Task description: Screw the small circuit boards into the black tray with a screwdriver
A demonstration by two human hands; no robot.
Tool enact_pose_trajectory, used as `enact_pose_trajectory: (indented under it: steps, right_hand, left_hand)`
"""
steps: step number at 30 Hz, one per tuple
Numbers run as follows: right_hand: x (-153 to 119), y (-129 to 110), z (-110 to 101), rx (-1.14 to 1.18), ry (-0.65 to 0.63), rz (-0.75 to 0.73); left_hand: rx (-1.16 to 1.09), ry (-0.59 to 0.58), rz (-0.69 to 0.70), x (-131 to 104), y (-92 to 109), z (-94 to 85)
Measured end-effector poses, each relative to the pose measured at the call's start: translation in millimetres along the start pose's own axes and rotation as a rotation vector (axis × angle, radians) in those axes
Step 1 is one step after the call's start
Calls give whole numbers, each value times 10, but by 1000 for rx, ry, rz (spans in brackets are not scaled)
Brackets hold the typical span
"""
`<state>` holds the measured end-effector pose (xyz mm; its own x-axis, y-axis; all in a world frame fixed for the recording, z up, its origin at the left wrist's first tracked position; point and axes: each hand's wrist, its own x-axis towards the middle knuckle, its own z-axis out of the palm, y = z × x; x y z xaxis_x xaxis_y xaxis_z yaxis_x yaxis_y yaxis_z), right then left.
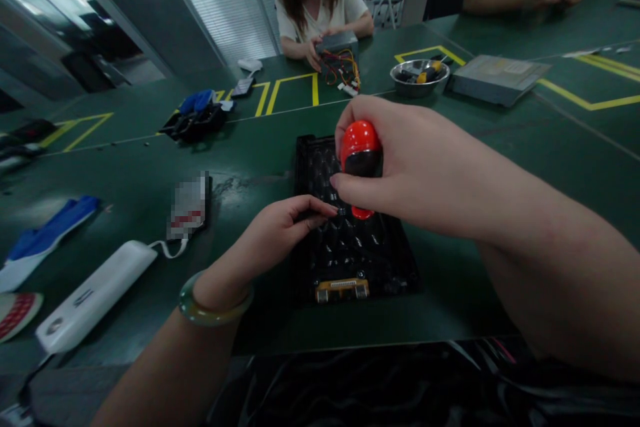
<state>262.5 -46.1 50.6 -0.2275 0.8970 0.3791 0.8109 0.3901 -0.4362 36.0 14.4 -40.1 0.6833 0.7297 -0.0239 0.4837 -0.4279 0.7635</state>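
Observation:
My right hand [405, 167] is wrapped round the red and black handle of a screwdriver [361, 139], which points down at a black panel [340, 250]. The panel lies flat on the green table, and its surface has a quilted, glossy pattern. At its near end sits a small orange-brown circuit board [343, 285] with metal connectors. Thumb and fingers of my left hand [277, 230] are pinched close beside the screwdriver's lower end, over the panel. What they hold, if anything, is too small to make out. The screwdriver's tip is hidden.
On the left lie a white power bank [100, 293] cabled to a phone [189, 208], and a blue-and-white strip [53, 233]. Further back stand a black tray [193, 123], a metal bowl [420, 83] of tools and a grey box [495, 80]. Across the table a person handles a wired metal unit [340, 53].

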Motion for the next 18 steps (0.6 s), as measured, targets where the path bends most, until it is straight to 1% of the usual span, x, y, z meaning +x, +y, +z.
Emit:
enact_pose_trajectory:
  steps: [4,8,13,18]
  right_hand:
    - [-4,-9,-10,4,-27,-3]
    - [-8,-36,-17,41,-62,-1]
    - [-18,-48,-10,76,-77,8]
    - [-20,-40,-8,88,-77,0]
  left_hand:
    - [-65,14,30,-10,17,22]
    - [-129,25,16,-46,66,50]
    - [-122,-9,20,-109,100,57]
    - [-93,-18,83,-134,143,91]
